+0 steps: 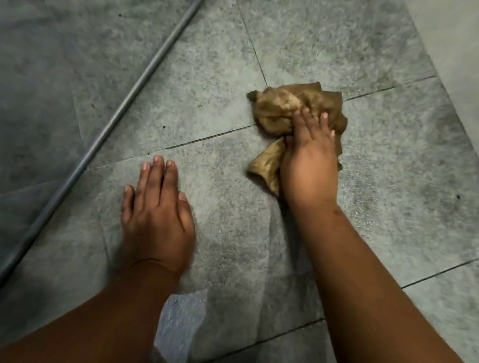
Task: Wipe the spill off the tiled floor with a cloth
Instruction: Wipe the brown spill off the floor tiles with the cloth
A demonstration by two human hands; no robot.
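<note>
The right hand [311, 158] presses flat on a crumpled brown cloth [287, 110], fingers curled over its folds; the left hand [157, 215] lies open, palm down, on the grey tiled floor [394, 149], well apart from the cloth; a wet sheen [181, 322] shows between the forearms; a bent metal tube [141, 78] crosses the left side.
</note>
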